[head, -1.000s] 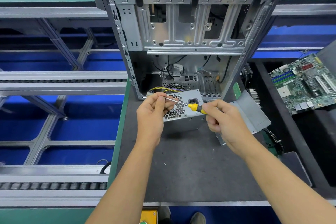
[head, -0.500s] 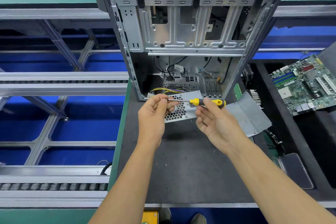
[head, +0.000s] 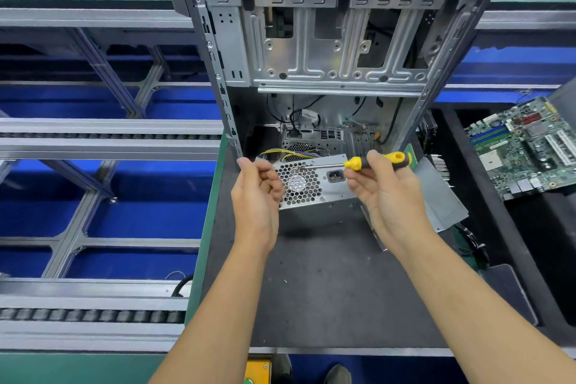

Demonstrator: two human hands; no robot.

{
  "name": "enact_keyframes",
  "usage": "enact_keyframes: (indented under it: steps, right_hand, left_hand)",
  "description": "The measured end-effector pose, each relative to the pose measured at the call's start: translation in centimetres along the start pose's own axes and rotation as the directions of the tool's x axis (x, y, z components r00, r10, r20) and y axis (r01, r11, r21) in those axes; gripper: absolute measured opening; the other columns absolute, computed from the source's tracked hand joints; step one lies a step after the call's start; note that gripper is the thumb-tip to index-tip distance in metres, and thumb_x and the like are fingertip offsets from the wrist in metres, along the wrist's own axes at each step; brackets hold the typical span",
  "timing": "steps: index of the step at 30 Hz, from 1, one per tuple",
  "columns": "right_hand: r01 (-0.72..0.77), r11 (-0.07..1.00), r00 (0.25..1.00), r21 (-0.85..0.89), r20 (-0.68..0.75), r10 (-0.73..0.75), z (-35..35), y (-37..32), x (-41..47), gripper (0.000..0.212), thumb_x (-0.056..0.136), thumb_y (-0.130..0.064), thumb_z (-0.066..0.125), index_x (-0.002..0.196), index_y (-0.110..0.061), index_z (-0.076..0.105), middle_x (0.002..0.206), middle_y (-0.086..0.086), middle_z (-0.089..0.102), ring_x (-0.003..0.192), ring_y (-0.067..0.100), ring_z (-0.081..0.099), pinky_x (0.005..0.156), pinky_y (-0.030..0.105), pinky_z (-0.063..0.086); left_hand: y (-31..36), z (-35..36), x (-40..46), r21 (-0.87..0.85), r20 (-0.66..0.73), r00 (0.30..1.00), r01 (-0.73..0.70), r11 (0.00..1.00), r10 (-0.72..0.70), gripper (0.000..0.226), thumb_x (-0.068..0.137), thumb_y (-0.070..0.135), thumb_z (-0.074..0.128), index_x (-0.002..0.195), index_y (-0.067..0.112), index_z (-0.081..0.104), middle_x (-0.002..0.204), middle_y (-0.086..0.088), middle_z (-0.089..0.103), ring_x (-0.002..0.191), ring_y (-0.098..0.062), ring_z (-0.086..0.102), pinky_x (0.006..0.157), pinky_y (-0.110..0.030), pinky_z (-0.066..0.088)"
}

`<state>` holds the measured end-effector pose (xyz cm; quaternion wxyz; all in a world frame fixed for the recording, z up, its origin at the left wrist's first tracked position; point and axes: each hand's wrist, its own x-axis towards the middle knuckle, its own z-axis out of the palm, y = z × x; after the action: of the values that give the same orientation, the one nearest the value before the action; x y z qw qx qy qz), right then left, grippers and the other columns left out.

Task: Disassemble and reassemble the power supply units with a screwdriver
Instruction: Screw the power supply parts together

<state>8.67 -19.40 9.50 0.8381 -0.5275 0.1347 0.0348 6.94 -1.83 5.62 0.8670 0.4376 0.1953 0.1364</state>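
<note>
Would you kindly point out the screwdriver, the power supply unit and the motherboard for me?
screwdriver (head: 378, 161): head view, on its yellow-and-black handle.
power supply unit (head: 314, 187): head view, on its perforated front face.
motherboard (head: 523, 146): head view, on the middle of the green board.

An electronics assembly workshop — roller conveyor line (head: 93, 140), open computer case (head: 333, 50), loose motherboard (head: 523, 146).

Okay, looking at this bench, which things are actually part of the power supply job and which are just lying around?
Part of the job:
- power supply unit
- screwdriver, held in the right hand
- left hand, fingers curled beside the unit's grille

Lying about:
- open computer case
- motherboard to the right
- grey metal panel
</note>
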Motion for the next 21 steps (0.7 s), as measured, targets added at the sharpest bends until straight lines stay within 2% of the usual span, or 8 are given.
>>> enact_keyframes:
  steps: [3,7,10,14,21]
  right_hand:
    - [0.18,0.95,0.983,-0.256,0.084,-0.164,0.5,-0.8,-0.1,0.014,0.092,-0.024,0.062,0.088,-0.012,0.056,0.079,0.008,0.073,0.075,0.025,0.074,0.066,0.027,0.057]
    - [0.3,0.82,0.952,-0.488,0.212,-0.222,1.3,-0.6,-0.6,0.016,0.093,-0.02,0.064,0.089,-0.008,0.055,0.076,0.006,0.073,0.072,0.023,0.074,0.067,0.033,0.059]
    - [0.345,0.757,0.937,-0.555,0.247,-0.246,1.7,-0.1,-1.3,0.016,0.092,-0.022,0.066,0.086,-0.013,0.054,0.076,0.002,0.073,0.07,0.016,0.074,0.067,0.027,0.058]
    - [0.359,0.727,0.933,-0.586,0.252,-0.257,2.2,0.1,-1.7,0.016,0.091,-0.022,0.067,0.084,-0.015,0.053,0.077,0.0,0.073,0.072,0.012,0.074,0.071,0.031,0.06]
    - [0.321,0.74,0.945,-0.591,0.248,-0.212,2.5,0.0,-1.9,0.016,0.09,-0.026,0.067,0.084,-0.018,0.053,0.078,-0.002,0.074,0.076,0.017,0.074,0.082,0.05,0.058]
  left_hand:
    - [0.1,0.2,-0.1,-0.025,-0.011,0.999,0.032,0.999,-0.032,0.05,0.105,0.051,0.032,0.077,0.015,0.051,0.062,0.004,0.046,0.052,-0.01,0.038,0.051,-0.021,0.033]
    - [0.6,0.3,-0.1,-0.145,-0.004,0.996,0.09,0.985,-0.092,0.055,0.103,0.057,0.03,0.071,0.016,0.046,0.061,0.003,0.038,0.05,-0.011,0.031,0.049,-0.022,0.029]
    - [1.0,-0.2,0.2,-0.228,0.003,0.992,0.127,0.965,-0.13,0.057,0.101,0.062,0.031,0.069,0.016,0.045,0.06,0.003,0.035,0.05,-0.011,0.029,0.048,-0.022,0.028]
    - [1.2,-0.3,0.3,-0.254,0.004,0.988,0.151,0.955,-0.155,0.059,0.1,0.063,0.03,0.067,0.016,0.044,0.059,0.003,0.034,0.049,-0.011,0.028,0.046,-0.022,0.028]
    - [1.3,-0.1,0.2,-0.222,0.01,0.987,0.157,0.962,-0.159,0.059,0.101,0.062,0.029,0.067,0.016,0.044,0.06,0.002,0.032,0.049,-0.012,0.028,0.045,-0.022,0.028]
